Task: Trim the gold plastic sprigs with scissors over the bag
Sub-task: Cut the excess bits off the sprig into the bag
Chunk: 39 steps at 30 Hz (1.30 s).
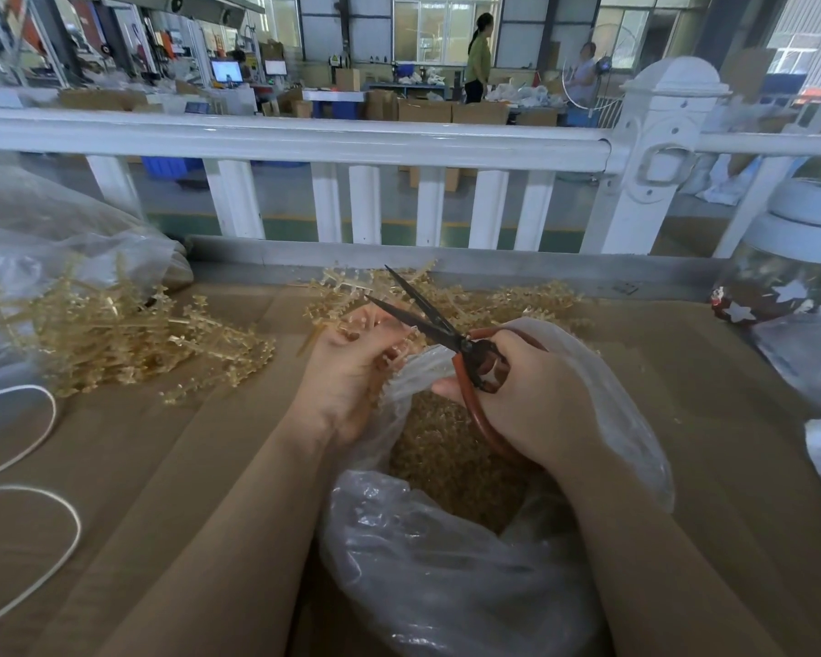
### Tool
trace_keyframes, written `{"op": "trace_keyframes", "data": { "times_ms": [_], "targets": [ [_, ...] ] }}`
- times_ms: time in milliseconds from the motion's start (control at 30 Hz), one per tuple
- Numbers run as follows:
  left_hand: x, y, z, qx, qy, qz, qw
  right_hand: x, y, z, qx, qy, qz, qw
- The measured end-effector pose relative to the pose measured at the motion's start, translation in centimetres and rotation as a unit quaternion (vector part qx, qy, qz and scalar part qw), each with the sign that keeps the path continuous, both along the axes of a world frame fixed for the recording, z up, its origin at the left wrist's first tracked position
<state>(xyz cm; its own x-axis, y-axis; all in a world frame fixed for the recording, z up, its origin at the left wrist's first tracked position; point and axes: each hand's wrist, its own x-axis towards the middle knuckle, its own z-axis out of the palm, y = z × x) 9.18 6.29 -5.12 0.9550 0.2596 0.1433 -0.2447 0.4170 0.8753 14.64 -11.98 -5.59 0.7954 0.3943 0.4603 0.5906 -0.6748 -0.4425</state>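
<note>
— What are the hands doing?

— The right hand (536,395) grips the scissors (446,339) by their red handles, fingers through the loops, with the dark blades parted and pointing up and away. The left hand (351,367) is curled round a gold sprig (394,358), holding it just beside the blades.

— And the bag?

— The clear plastic bag (446,561) sits open on the bench (186,467) right under both hands, with gold trimmings (446,448) piled inside it.

— Where are the other sprigs?

— One heap (129,339) lies on the left, spilling from a second clear bag (43,239). Another heap (494,301) lies behind the hands, near the white railing (304,139). A white cord (43,467) loops at the left edge.
</note>
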Motion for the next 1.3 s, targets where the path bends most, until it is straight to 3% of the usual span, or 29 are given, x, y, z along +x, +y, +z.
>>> {"op": "trace_keyframes", "data": {
  "times_ms": [400, 667, 900, 1300],
  "targets": [
    [-0.34, -0.23, 0.49, 0.002, -0.034, -0.026, 0.999, -0.13, -0.37, -0.02, -0.014, -0.07, -0.024, 0.997],
    [-0.54, -0.37, 0.64, -0.008, -0.044, -0.025, 0.999, 0.14, -0.12, -0.32, 0.0, -0.034, -0.006, 0.999],
    [-0.5, -0.41, 0.79, 0.025, -0.062, -0.026, 0.997, -0.21, -0.14, -0.23, 0.007, -0.078, -0.025, 0.997],
    [-0.57, -0.49, 0.78, 0.041, -0.073, -0.035, 0.996, -0.18, -0.03, -0.16, 0.039, -0.055, 0.014, 0.998]
  ]
}}
